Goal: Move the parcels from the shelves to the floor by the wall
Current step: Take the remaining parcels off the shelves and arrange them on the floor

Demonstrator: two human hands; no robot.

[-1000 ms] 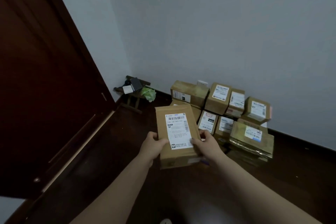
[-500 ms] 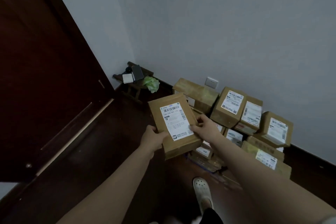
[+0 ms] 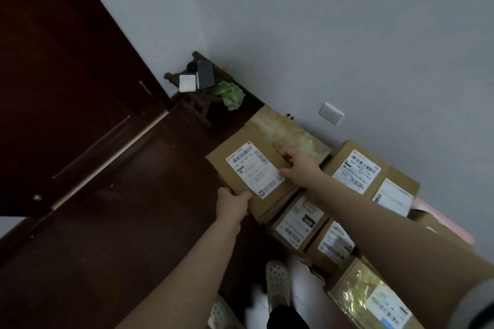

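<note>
Between the clasping fingers (image 3: 239,196) of left hand (image 3: 232,205) and right hand (image 3: 299,171), one parcel (image 3: 251,171) hovers over the wall-side pile (image 3: 358,171), not yet down.

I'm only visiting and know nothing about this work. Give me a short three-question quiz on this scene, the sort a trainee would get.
1. True or false: the left hand and the right hand both hold the labelled parcel.
2. What is fixed to the wall above the stacked parcels? A) a socket plate B) a clock C) a mirror
3. Fill in: the crumpled bag at the corner stool is ____ in colour.
Key: 1 true; 2 A; 3 green.
</note>
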